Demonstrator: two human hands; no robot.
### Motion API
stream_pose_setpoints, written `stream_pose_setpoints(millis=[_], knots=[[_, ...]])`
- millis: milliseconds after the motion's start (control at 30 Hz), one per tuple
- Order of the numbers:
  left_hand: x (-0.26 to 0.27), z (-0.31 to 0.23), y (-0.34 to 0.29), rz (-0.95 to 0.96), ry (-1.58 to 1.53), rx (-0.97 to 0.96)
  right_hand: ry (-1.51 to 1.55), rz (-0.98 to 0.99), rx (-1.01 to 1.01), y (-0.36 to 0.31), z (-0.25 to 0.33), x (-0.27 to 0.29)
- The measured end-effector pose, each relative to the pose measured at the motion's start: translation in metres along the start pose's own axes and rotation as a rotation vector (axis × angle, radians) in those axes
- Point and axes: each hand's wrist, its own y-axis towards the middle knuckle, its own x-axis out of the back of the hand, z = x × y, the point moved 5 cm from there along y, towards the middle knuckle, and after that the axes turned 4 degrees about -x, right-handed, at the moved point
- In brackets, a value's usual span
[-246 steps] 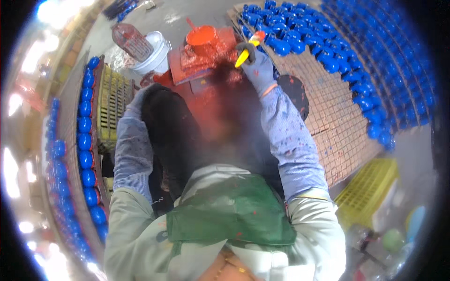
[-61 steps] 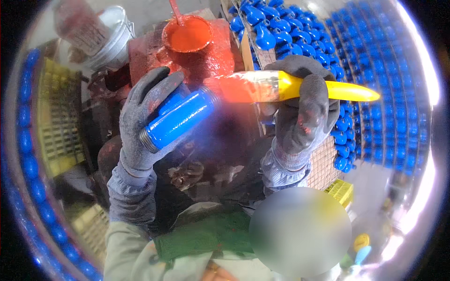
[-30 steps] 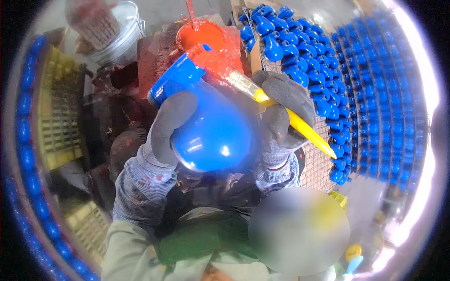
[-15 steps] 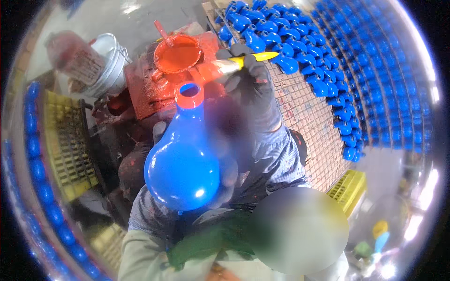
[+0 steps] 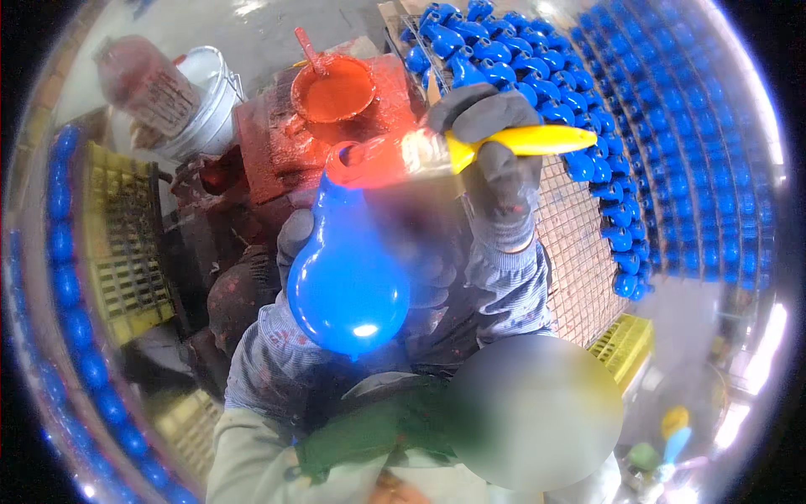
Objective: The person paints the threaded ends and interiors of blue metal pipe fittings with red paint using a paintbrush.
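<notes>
My gloved left hand [image 5: 295,235] is closed around a glossy blue bulb-shaped bottle [image 5: 348,281], its narrow neck tilted up and away from me. Fingers show at the bottle's left side; the rest of that hand is behind it or blurred. In my gloved right hand [image 5: 506,181] is a flat paintbrush [image 5: 525,140] with a yellow handle, gripped near the ferrule. Its red-coated bristles lie across the bottle's mouth, touching the rim, where red paint shows. Just beyond stands a bowl of red paint [image 5: 333,91] with a red stick in it.
The paint bowl rests on a red-smeared stand [image 5: 270,155]. White bucket [image 5: 206,105] at far left, yellow crate [image 5: 126,252] below it. Many blue bottles [image 5: 537,76] lie on a wire-mesh rack [image 5: 575,244] at right, with more stacked beyond. Another yellow crate [image 5: 623,346] sits near right.
My right hand has brought the brush nearer, its bristles now over the bottle's mouth. The bottle has shifted slightly right and up in the view, and its opening is now partly covered.
</notes>
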Motion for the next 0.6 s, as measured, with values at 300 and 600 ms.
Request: stream_pose_setpoints(millis=[300, 600], knots=[[0.004, -0.014, -0.007, -0.206, 0.214, -0.164, -0.07, -0.108, -0.024, -0.003, -0.01, 0.003], [-0.084, -0.093, -0.048, -0.11, 0.392, -0.523, -0.225, -0.625, -0.347, -0.019, -0.055, 0.025]])
